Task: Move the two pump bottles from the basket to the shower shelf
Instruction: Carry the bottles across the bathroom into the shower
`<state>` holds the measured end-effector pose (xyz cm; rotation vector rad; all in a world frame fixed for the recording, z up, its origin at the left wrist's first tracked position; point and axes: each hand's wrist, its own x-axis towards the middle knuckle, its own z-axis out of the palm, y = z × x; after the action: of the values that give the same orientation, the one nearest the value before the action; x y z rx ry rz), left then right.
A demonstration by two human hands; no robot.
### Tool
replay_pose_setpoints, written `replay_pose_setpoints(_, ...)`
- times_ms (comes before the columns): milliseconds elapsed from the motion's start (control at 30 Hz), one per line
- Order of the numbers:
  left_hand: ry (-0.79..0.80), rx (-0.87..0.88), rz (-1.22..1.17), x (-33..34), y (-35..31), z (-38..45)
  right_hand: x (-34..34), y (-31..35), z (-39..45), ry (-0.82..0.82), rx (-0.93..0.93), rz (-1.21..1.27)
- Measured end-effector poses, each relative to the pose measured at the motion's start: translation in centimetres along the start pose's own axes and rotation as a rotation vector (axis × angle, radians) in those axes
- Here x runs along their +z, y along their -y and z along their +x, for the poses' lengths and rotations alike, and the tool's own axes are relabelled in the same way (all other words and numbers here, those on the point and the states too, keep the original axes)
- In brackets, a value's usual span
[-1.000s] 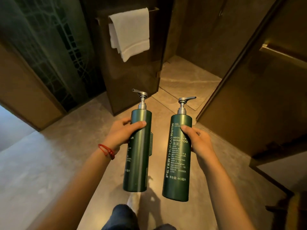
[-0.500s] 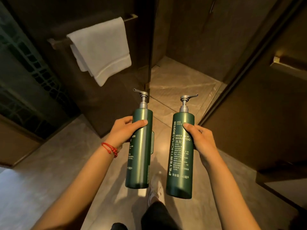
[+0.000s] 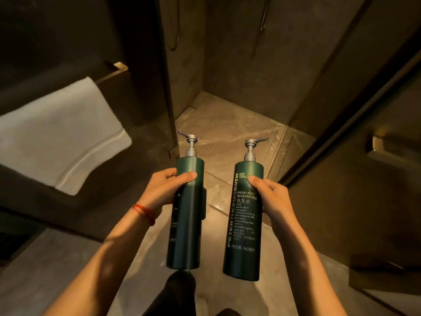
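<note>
Dim brown stone lines the bathroom, and the pale veined floor [image 3: 230, 131] of a shower stall lies straight ahead between dark walls. On the left a white towel [image 3: 57, 142] hangs folded over a brass rail [image 3: 112, 73]. Two tall dark green pump bottles are held upright in the air, side by side and apart, above the floor at the stall's threshold. The left hand [image 3: 163, 190], with a red cord [image 3: 144, 213] around its wrist, is closed around the upper part of the left bottle [image 3: 185, 224], thumb across its front; that bottle's silver pump spout points left. The right hand [image 3: 270, 195] is wrapped around the upper side of the right bottle [image 3: 242, 236], thumb pressed on its face beside white lettering that reads SHAMPOO; its spout points right.
</note>
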<state>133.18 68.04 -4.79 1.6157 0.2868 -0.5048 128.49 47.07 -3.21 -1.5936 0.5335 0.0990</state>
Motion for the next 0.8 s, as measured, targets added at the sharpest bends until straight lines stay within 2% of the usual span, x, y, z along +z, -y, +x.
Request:
replay_pose_setpoints(167, 0.041, 0.020, 0.059, 0.9, -4.5, 11.1, 0.9, 3.0, 9.5, -0.031, -0.031, 0.000)
replay_pose_setpoints(367, 0.111, 0.066, 0.130, 1.8, -12.8, 22.3, 1.8, 8.8, 20.6, -0.097, -0.006, 0.012)
replay_pose_setpoints(500, 0.136, 0.060, 0.154, 3.0, -16.8, 27.5, 1.1, 11.5, 25.9, -0.158, 0.005, 0.021)
replay_pose_setpoints(567, 0.160, 0.039, 0.172, 4.8, -19.8, 32.8, -0.4, 13.4, 31.3, -0.196, 0.028, 0.012)
replay_pose_setpoints(667, 0.164, 0.043, 0.164, 5.5, -20.9, 34.0, -0.5, 14.0, 33.0, -0.196, 0.014, 0.034)
replay_pose_setpoints(800, 0.117, 0.050, 0.155, 7.9, -23.9, 40.2, -1.9, 16.4, 40.6, -0.172, -0.011, 0.018)
